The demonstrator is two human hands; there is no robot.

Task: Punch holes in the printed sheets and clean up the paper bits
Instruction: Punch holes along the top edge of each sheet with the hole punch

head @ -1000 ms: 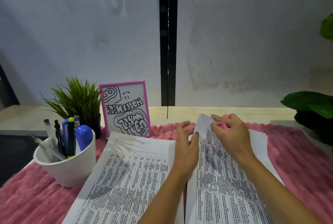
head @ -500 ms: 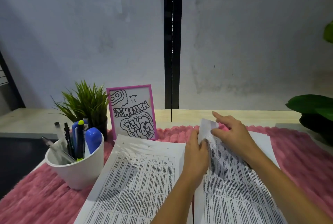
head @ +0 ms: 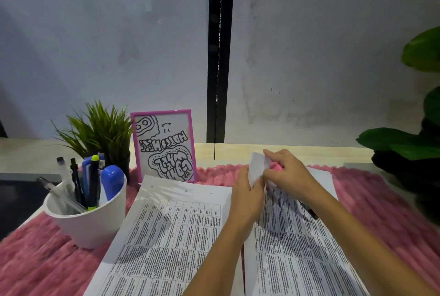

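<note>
Two printed sheets of table text lie side by side on a pink fuzzy mat (head: 381, 212). The left sheet (head: 171, 236) is flat, with small holes along its top edge. The right sheet (head: 297, 253) has its top left corner (head: 257, 167) lifted, white back towards me. My left hand (head: 247, 198) pinches that raised corner from the left. My right hand (head: 290, 174) grips a small pink punch (head: 277, 166) at the corner's right edge; most of the punch is hidden by my fingers. A few white paper bits (head: 273, 247) lie on the right sheet.
A white cup (head: 90, 226) of pens and markers stands at the mat's left edge. Behind it are a small potted grass plant (head: 100, 133) and a pink-framed drawing (head: 165, 145). A dark pen-like object (head: 309, 211) lies under my right forearm. Large green leaves (head: 404, 143) fill the right side.
My left hand has slid up from lying on the sheet to pinching the lifted corner. My right hand has stayed at the corner, and the corner stands a little more upright.
</note>
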